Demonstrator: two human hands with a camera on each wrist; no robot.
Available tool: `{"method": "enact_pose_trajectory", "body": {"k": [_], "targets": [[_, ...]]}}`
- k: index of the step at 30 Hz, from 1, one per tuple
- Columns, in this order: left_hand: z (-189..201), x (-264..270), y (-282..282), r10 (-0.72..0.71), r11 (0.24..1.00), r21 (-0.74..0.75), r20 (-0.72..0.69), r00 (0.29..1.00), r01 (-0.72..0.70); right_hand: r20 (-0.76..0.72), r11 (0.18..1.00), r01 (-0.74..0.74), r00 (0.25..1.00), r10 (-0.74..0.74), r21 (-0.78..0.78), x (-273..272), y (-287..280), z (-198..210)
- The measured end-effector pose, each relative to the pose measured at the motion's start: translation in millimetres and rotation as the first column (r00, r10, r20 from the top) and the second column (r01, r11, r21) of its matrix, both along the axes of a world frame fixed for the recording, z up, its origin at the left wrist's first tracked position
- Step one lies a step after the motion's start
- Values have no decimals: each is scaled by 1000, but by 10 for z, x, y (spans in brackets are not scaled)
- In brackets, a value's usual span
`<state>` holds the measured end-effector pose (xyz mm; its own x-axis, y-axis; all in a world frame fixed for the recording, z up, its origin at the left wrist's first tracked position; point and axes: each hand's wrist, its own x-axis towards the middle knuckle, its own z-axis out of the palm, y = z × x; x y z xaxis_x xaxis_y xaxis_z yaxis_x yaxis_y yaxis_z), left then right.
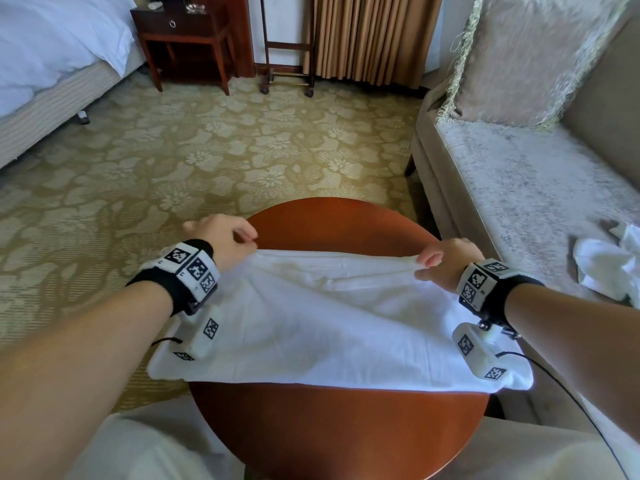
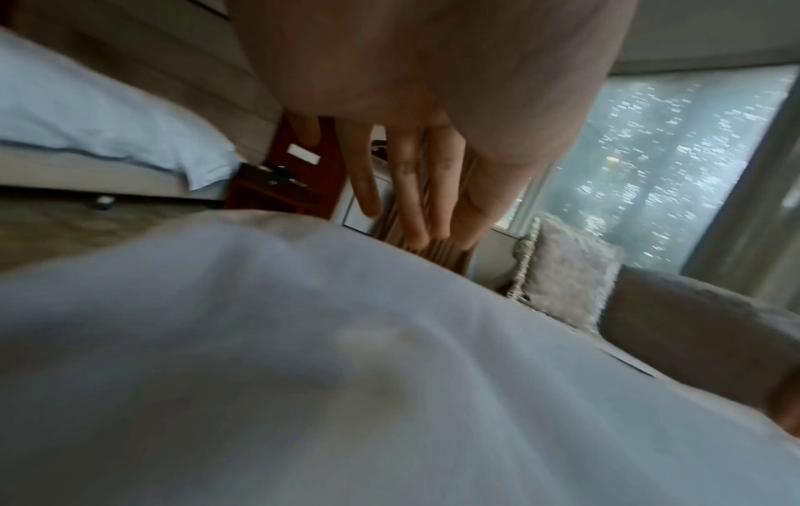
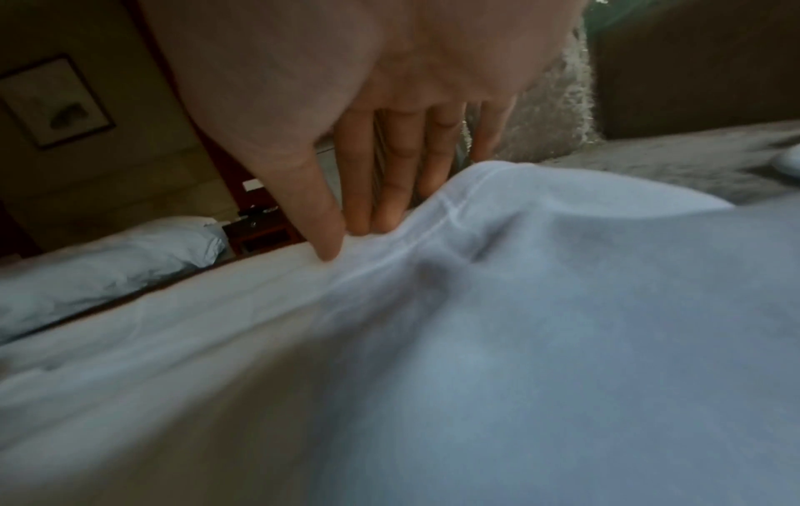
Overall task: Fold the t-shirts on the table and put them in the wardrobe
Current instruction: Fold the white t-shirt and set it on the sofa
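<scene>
Two hands lift the far edge of a white t-shirt (image 1: 332, 327) spread across a round wooden table (image 1: 332, 431). The left hand (image 1: 225, 239) pinches the far-left corner between thumb and fingers; the right hand (image 1: 446, 259) pinches the far-right corner. The near edge lies flat. Another crumpled white garment (image 1: 606, 261) rests on the sofa (image 1: 519, 188) to the right.

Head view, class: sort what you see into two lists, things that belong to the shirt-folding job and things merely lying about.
Belongs to the job:
white t-shirt
round table
left hand
right hand
crumpled white garment on the sofa, probably

Just lying about:
cushion
nightstand
bed
</scene>
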<state>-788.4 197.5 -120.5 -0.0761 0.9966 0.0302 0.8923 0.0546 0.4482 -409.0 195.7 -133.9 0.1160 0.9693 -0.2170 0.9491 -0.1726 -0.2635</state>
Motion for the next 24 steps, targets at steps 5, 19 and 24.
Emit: {"method": "enact_pose_trajectory", "body": {"k": [5, 19, 24], "targets": [[-196, 255, -36, -154, 973, -193, -138, 978, 126, 88, 999, -51, 995, 51, 2, -44, -56, -12], [-261, 207, 56, 68, 994, -87, 61, 996, -63, 11, 983, 182, 983, -182, 18, 46, 53, 166], [-233, 144, 150, 90, 992, -97, 157, 984, -75, -114, 963, 271, 957, -268, 14, 88, 125, 287]]}}
